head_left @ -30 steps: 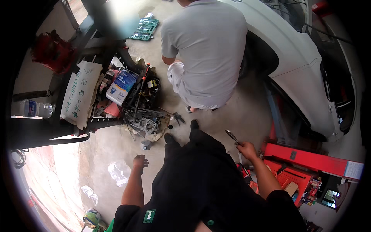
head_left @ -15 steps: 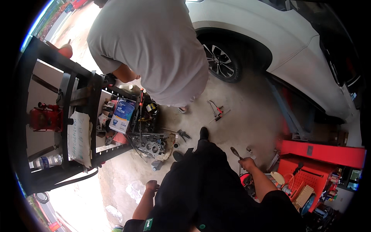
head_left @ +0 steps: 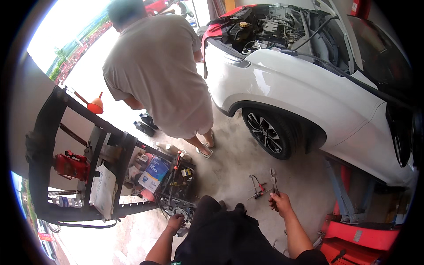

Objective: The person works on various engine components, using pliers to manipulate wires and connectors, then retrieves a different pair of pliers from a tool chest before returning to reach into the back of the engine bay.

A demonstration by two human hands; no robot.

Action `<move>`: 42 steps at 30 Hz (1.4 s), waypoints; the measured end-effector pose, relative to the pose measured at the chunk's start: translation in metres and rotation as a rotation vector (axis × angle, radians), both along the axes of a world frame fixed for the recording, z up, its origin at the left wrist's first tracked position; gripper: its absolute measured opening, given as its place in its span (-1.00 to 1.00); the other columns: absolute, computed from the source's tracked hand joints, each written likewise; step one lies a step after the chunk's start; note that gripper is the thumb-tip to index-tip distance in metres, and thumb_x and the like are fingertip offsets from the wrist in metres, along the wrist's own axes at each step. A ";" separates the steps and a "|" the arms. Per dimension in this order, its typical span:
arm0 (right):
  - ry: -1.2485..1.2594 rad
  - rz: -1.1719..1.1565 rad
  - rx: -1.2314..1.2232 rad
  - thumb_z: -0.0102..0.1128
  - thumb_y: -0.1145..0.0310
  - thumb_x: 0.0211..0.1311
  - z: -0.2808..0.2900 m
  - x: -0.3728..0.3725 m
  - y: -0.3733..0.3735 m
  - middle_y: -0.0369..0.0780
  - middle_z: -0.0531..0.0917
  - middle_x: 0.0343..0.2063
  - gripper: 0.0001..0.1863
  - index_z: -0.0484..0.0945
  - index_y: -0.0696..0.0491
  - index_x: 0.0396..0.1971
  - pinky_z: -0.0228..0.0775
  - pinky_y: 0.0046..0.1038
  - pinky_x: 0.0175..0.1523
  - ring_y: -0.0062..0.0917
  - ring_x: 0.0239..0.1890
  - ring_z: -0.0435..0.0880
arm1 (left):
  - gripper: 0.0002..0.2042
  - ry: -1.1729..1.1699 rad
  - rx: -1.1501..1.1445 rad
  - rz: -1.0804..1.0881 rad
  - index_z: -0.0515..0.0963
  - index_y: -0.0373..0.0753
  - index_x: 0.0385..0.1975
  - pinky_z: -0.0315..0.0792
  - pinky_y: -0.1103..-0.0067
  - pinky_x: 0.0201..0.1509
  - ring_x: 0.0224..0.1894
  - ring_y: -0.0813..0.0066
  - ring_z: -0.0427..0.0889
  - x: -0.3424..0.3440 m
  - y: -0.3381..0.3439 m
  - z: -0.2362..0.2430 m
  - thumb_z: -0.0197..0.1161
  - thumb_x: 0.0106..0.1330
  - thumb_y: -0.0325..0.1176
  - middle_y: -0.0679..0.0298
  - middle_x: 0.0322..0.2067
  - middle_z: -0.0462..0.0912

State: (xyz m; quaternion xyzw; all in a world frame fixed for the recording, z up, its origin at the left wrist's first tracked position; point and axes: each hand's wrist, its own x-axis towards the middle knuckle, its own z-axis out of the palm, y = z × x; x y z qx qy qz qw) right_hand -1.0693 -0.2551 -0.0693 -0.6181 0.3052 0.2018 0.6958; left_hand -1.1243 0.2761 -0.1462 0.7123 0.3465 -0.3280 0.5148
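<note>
Got a black bin (head_left: 188,191) by the rack's (head_left: 127,154) right edge, crammed with dark parts (head_left: 168,187) plus a red-handled tool (head_left: 177,163) and yellow-labelled box (head_left: 186,172). Also got pliers (head_left: 274,179) over the floor (head_left: 234,176), with the right hand's (head_left: 281,204) grip clamped on them, aimed jaws-first along their long axis roughly at the front wheel (head_left: 266,133). Got the left hand's (head_left: 176,221) grip loosely apart near the engine block (head_left: 183,207).

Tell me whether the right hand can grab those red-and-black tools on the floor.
Probably not: the right hand is closed around a metal tool, and the red-and-black tools lie on the floor, seemingly below its reach, though nothing covers them.
</note>
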 end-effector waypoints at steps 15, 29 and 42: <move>-0.053 0.003 -0.128 0.24 0.20 0.26 0.090 0.278 0.097 -0.30 0.61 -0.48 -0.72 0.58 0.15 -0.33 0.37 -0.63 -0.33 -0.68 -0.42 0.56 | -0.75 0.284 0.033 -0.105 0.62 -0.28 -0.28 0.58 0.35 -0.26 -0.37 0.15 0.69 0.254 0.049 -0.100 0.13 0.17 -0.29 0.02 -0.32 0.68; -0.505 0.056 -0.059 0.20 0.29 0.28 0.148 0.624 0.202 -0.34 0.61 -0.46 -0.80 0.55 0.12 -0.25 0.39 -0.65 -0.28 -0.71 -0.43 0.55 | -0.71 -0.224 0.145 -0.382 0.66 -0.31 -0.29 0.55 0.47 -0.24 -0.40 0.34 0.71 0.694 0.106 -0.101 0.10 0.13 -0.29 0.07 -0.42 0.70; -0.590 0.129 -0.199 0.27 0.37 0.18 0.184 0.876 0.172 -0.26 0.60 -0.34 -0.80 0.50 0.20 -0.45 0.39 -0.59 -0.21 -0.60 -0.35 0.57 | -0.67 -0.416 0.298 -0.966 0.61 -0.19 -0.12 0.52 0.40 -0.11 -0.26 0.19 0.67 1.096 -0.061 0.006 0.11 0.17 -0.24 0.06 -0.31 0.68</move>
